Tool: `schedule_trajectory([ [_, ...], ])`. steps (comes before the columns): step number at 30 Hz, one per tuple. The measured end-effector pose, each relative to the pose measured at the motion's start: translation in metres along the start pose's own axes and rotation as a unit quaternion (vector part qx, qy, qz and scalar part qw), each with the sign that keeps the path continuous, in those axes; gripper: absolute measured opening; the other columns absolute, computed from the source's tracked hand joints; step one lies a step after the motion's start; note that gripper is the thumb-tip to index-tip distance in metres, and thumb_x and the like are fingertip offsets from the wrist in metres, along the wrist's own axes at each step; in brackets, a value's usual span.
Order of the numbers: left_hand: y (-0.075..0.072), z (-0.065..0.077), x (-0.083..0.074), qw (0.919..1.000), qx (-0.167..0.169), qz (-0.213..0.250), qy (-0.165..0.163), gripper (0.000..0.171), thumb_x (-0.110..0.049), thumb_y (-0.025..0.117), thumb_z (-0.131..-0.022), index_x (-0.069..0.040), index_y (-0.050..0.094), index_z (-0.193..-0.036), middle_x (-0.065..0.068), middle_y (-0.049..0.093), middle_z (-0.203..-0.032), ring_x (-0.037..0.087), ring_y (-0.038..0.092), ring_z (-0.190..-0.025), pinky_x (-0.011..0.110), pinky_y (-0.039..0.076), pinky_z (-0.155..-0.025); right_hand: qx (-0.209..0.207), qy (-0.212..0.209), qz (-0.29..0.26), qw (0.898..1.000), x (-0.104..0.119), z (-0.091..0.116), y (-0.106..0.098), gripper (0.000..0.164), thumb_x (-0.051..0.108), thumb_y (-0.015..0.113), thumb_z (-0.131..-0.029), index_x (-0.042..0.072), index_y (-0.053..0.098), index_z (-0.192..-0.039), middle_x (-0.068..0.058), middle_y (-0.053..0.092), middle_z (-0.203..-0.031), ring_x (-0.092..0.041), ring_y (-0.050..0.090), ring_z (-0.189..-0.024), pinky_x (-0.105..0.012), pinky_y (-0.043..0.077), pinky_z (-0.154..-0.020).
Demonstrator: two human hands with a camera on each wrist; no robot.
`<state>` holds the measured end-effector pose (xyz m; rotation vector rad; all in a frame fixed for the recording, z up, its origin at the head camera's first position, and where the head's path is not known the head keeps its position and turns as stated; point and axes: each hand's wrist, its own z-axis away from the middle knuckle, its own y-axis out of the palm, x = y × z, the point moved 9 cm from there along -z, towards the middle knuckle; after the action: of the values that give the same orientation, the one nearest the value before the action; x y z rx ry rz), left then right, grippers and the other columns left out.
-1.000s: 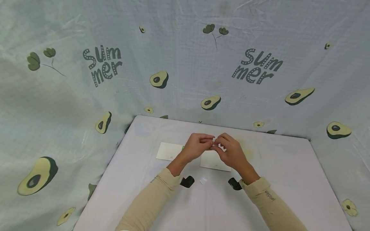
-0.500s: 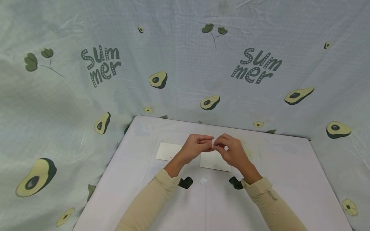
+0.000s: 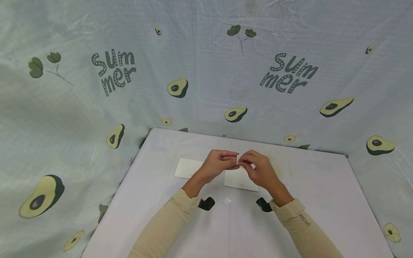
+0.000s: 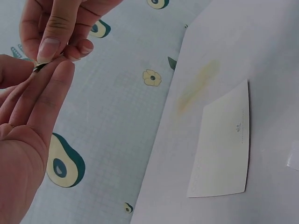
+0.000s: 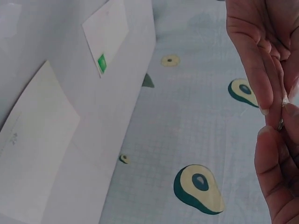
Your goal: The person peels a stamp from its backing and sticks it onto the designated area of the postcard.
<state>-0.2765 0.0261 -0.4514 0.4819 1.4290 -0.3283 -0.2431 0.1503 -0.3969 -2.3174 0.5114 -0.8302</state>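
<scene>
Above the table, my left hand (image 3: 217, 165) and right hand (image 3: 259, 166) meet at the fingertips. Between them is a tiny thin piece (image 4: 40, 66), pale with a dark green part, mostly covered by fingers. In the left wrist view, the right thumb and fingers pinch it from above, while the left thumb presses it against long, nearly straight fingers. Only a dark sliver of the piece shows in the right wrist view. Just below the hands lies a cream card (image 3: 241, 179) with a small printed mark. A second cream card (image 3: 187, 168) lies further left, partly behind the left hand.
A small green patch (image 5: 102, 63) sits at the left card's corner. Nearer on the white table (image 3: 290, 222) lies a small clear scrap (image 3: 227, 201). Black devices (image 3: 206, 203) stick out at both wrists. An avocado-print curtain (image 3: 206, 64) surrounds the table's back and sides.
The hands have drawn slightly closer together and the right fingers have closed in on the tiny piece. In the last half second they hold almost still. The cards have not moved.
</scene>
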Motion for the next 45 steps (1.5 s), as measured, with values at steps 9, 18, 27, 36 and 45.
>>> schedule_trajectory([
  [9, 0.001, 0.001, -0.003, 0.9999, 0.011, 0.003, 0.008, 0.04, 0.006, 0.06, -0.101, 0.017, 0.055, -0.139, 0.036, 0.065, -0.133, 0.028, 0.076, -0.111, 0.045, 0.059, -0.099, -0.011, -0.012, -0.029, 0.999, 0.001, 0.001, -0.002, 0.022, -0.012, 0.079, -0.082, 0.006, 0.072, -0.092, -0.003, 0.07, -0.088, -0.014, 0.068, -0.077, -0.022, 0.06, -0.072],
  [18, 0.001, 0.001, -0.003, 0.9999, 0.008, -0.008, 0.012, 0.039, 0.006, 0.062, -0.1, 0.017, 0.057, -0.137, 0.035, 0.067, -0.129, 0.01, 0.076, -0.097, 0.035, 0.062, -0.094, -0.018, -0.006, -0.05, 0.999, 0.001, 0.005, -0.003, 0.028, -0.005, 0.087, -0.077, 0.006, 0.069, -0.096, -0.003, 0.068, -0.088, -0.013, 0.065, -0.075, -0.021, 0.06, -0.071],
  [27, 0.002, 0.005, -0.007, 0.9994, 0.012, -0.026, 0.02, 0.039, 0.003, 0.062, -0.1, 0.015, 0.059, -0.137, 0.034, 0.067, -0.13, 0.014, 0.076, -0.102, 0.037, 0.062, -0.096, -0.02, -0.002, -0.039, 0.999, 0.004, 0.007, -0.002, 0.027, -0.005, 0.085, -0.079, 0.006, 0.067, -0.096, -0.003, 0.067, -0.086, -0.012, 0.064, -0.076, -0.03, 0.062, -0.068],
  [36, 0.002, 0.005, -0.004, 0.9997, 0.011, -0.021, 0.004, 0.04, 0.003, 0.063, -0.1, 0.016, 0.057, -0.138, 0.033, 0.067, -0.132, 0.017, 0.077, -0.103, 0.036, 0.061, -0.095, -0.02, 0.004, -0.047, 0.999, 0.004, 0.008, -0.002, 0.025, -0.006, 0.084, -0.081, 0.007, 0.068, -0.096, -0.001, 0.066, -0.086, -0.011, 0.063, -0.076, -0.03, 0.061, -0.069],
  [45, 0.006, 0.006, -0.011, 0.9991, 0.025, -0.032, 0.013, 0.039, 0.003, 0.062, -0.101, 0.015, 0.057, -0.139, 0.036, 0.065, -0.132, 0.02, 0.078, -0.105, 0.038, 0.061, -0.096, -0.029, 0.006, -0.049, 0.998, 0.005, 0.009, -0.007, 0.03, -0.005, 0.088, -0.076, 0.004, 0.067, -0.096, -0.006, 0.067, -0.086, -0.013, 0.062, -0.075, -0.028, 0.061, -0.068],
])
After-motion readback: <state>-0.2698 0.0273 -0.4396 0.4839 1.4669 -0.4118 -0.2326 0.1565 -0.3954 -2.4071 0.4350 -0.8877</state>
